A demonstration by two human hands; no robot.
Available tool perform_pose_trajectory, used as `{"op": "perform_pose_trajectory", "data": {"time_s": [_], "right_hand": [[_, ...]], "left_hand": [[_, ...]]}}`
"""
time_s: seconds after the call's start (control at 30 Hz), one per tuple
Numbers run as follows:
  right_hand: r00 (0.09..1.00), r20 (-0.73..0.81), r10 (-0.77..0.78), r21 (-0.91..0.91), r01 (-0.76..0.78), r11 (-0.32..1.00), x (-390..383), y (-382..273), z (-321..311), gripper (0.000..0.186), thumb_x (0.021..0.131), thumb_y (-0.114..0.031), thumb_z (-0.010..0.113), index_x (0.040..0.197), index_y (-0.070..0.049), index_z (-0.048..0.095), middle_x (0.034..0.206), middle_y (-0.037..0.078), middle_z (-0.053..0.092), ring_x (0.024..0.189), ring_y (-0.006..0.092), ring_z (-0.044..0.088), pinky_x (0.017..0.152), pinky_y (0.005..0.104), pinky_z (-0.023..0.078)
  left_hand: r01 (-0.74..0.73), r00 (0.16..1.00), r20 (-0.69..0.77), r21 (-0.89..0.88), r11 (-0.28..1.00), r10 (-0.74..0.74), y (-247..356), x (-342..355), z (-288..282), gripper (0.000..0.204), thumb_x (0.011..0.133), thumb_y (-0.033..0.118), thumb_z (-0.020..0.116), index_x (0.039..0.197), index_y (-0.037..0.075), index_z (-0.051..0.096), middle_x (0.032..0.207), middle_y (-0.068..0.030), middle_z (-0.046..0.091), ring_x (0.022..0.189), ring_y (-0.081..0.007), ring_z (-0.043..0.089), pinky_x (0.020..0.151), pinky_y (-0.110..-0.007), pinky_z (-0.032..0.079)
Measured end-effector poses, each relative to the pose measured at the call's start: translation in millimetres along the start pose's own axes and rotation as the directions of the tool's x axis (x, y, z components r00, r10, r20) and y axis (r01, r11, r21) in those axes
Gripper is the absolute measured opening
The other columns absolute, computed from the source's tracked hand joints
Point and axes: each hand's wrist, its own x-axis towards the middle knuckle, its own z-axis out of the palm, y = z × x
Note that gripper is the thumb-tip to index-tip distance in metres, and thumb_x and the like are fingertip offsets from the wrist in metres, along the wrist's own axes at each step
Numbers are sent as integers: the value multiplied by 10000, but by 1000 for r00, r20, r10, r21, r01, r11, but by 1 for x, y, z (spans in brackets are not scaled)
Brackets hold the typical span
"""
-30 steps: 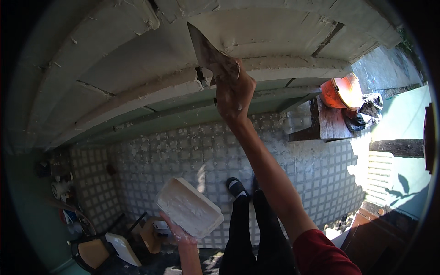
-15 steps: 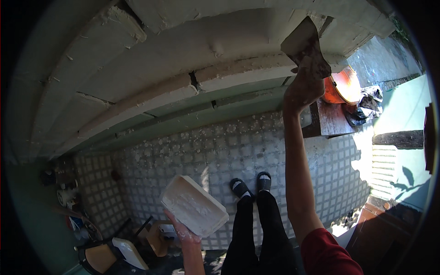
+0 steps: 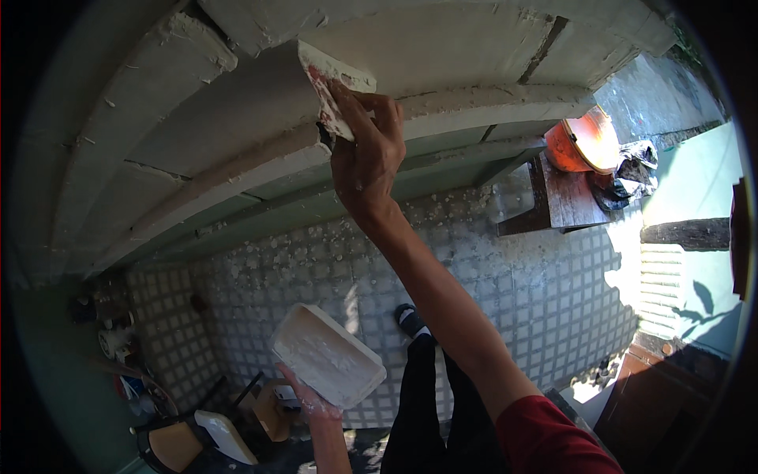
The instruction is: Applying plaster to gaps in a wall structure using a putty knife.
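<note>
Scraper (image 3: 322,75) has been moved left along the pale panelled surface (image 3: 442,51) since 0.5 s ago, from the far right; white paste is now seen on it. It is gripped in the right hand (image 3: 367,154), fingers closed on it. White tray (image 3: 366,385), with more paste inside, is held near left by the left hand (image 3: 312,399), fingers partly hidden beneath. Orange bucket (image 3: 580,144) is seen at the table (image 3: 570,193), far right.

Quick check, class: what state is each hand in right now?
Left hand: holding the white rectangular tub by its lower-left side.
Right hand: closed, holding the paste-smeared scraper.
</note>
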Motion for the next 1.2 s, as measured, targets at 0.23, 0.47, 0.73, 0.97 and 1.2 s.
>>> {"op": "perform_pose_trajectory", "data": {"time_s": [0.23, 0.47, 0.73, 0.97, 1.2], "right_hand": [[922, -332, 198, -76, -236, 969, 48, 65, -76, 195, 876, -94, 542, 988, 17, 657, 899, 88, 604, 724, 153, 577, 574, 268, 470], [999, -38, -9, -83, 5, 997, 18, 11, -2, 518, 713, 96, 553, 1169, -116, 676, 954, 100, 639, 885, 263, 565, 779, 364, 477], [995, -82, 53, -131, -63, 989, 2, 19, -40, 410, 773, 64, 520, 1128, -62, 682, 1018, 107, 630, 842, 227, 571, 728, 340, 491], [895, -367, 254, 140, -217, 966, 19, 76, -31, 296, 826, -16, 551, 1098, 37, 653, 986, 88, 609, 834, 172, 598, 701, 276, 476], [984, 61, 167, 73, -171, 982, -29, -6, 6, 434, 751, 115, 530, 1122, -52, 682, 1015, 130, 667, 899, 282, 610, 834, 345, 484]], "left_hand": [[-19, 997, 72, -22, 1000, 21, -3, 0, -5, 751, 924, 654, 378, 1486, 166, 275, 1492, -72, 340, 1336, -310, 370, 1092, -474, 336], [-21, 1000, 21, 18, 1000, 21, -2, -3, -3, 759, 920, 662, 375, 1486, 168, 269, 1497, -72, 326, 1344, -312, 354, 1095, -477, 329], [-47, 998, 48, -1, 999, 47, 2, -5, -9, 763, 916, 666, 379, 1488, 172, 267, 1497, -65, 326, 1344, -309, 353, 1099, -470, 321], [-26, 998, 56, -50, 998, 29, -1, -1, -25, 747, 897, 643, 464, 1456, 168, 330, 1463, -61, 374, 1310, -310, 384, 1074, -488, 349], [-34, 997, 73, -25, 999, 35, 1, -3, -17, 755, 925, 645, 390, 1492, 164, 256, 1503, -64, 321, 1344, -306, 358, 1096, -470, 334]]}}
